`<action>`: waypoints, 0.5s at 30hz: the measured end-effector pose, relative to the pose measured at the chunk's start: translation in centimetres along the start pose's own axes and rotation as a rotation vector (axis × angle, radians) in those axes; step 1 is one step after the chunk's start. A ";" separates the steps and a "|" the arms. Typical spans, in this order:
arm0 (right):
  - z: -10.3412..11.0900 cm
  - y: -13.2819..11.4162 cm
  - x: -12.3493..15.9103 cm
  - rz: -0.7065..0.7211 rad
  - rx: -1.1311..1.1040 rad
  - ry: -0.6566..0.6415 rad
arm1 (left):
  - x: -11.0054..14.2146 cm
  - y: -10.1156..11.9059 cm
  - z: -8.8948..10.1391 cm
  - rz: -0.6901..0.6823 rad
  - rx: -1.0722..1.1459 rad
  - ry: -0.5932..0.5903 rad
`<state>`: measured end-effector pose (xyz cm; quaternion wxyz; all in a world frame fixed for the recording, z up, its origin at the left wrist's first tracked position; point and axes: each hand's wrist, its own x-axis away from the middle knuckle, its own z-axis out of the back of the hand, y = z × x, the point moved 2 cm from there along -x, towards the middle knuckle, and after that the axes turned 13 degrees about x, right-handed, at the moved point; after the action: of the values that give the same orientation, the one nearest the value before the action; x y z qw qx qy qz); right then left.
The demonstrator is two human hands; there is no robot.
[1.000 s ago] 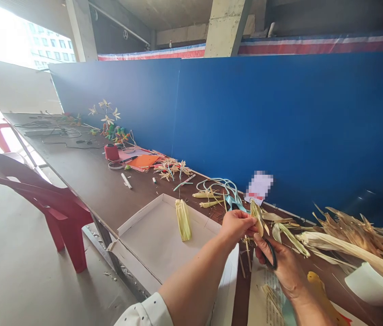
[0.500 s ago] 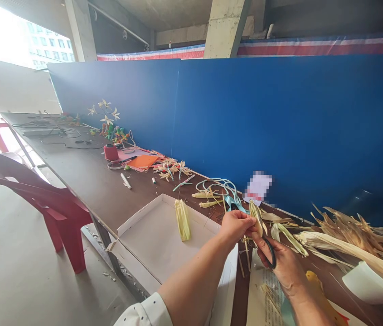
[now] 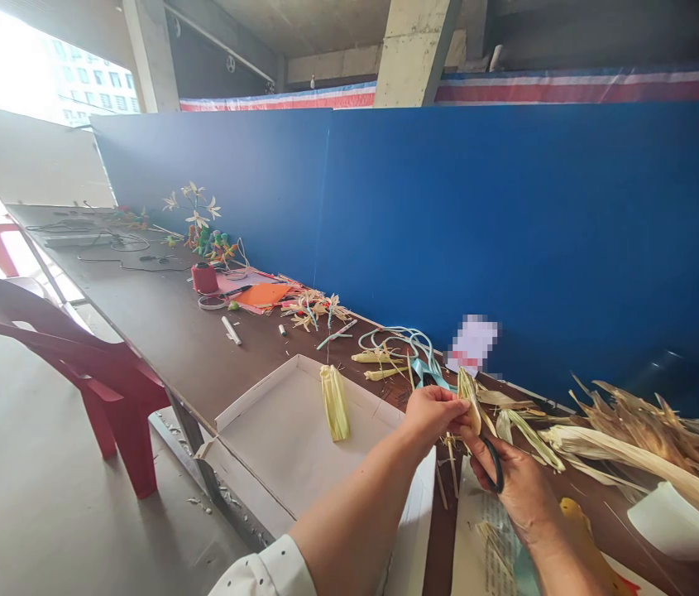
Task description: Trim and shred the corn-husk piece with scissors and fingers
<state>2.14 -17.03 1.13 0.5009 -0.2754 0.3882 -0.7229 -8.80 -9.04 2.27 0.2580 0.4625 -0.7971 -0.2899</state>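
- The left hand [image 3: 433, 411] pinches a strip of corn husk [image 3: 471, 397] between thumb and fingers, above the brown counter [image 3: 160, 310].
- The right hand [image 3: 519, 488], just beside it, has scissors [image 3: 499, 468] in its grip; a black loop handle shows, the blades hard to make out.
- A white cardboard tray [image 3: 275, 439] lies near the left forearm, a pale green husk piece [image 3: 335, 403] inside.
- Right of the hands, dry brown husks [image 3: 659, 422] are heaped beside a white bowl [image 3: 675, 526].
- Farther along sit orange paper [image 3: 262, 295], a red spool [image 3: 203, 278] and pale flowers [image 3: 197, 218].
- A blue panel [image 3: 510, 223] stands behind; a red chair [image 3: 119, 397] stands left.
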 end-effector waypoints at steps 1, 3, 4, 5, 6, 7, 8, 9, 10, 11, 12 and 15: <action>0.0 -0.1 0.1 -0.002 -0.006 0.008 | 0.0 0.1 0.0 -0.004 0.007 -0.004; -0.1 -0.3 0.1 -0.002 -0.017 0.017 | 0.0 0.2 0.0 -0.021 0.010 0.000; -0.1 -0.3 0.1 -0.003 -0.026 0.018 | -0.1 0.2 0.1 -0.031 0.006 0.005; -0.1 -0.3 0.1 -0.009 -0.038 0.019 | -0.1 0.3 0.1 -0.040 -0.001 0.012; -0.1 -0.2 0.1 -0.018 -0.051 0.021 | -0.1 0.3 0.1 -0.045 -0.009 0.016; 0.0 -0.1 0.0 -0.027 -0.061 0.020 | -0.1 0.3 0.1 -0.047 -0.014 0.016; 0.0 0.0 0.0 -0.035 -0.066 0.016 | -0.1 0.3 0.1 -0.049 -0.016 0.014; 0.1 0.1 -0.1 -0.040 -0.067 0.008 | -0.2 0.3 0.1 -0.051 -0.015 0.016; 0.1 0.3 -0.2 -0.045 -0.069 0.001 | -0.2 0.3 0.2 -0.054 -0.012 0.017; 0.2 0.4 -0.3 -0.051 -0.070 -0.004 | -0.2 0.3 0.2 -0.058 -0.008 0.019; 0.2 0.5 -0.5 -0.058 -0.069 -0.007 | -0.2 0.3 0.2 -0.062 -0.006 0.020; 0.4 0.6 -0.8 -0.042 -0.043 0.045 | -0.3 0.2 0.2 -0.072 -0.025 0.014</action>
<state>3.06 -16.51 0.81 0.4707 -0.2781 0.4088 -0.7307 -8.94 -8.60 2.23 0.2587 0.4896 -0.7747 -0.3055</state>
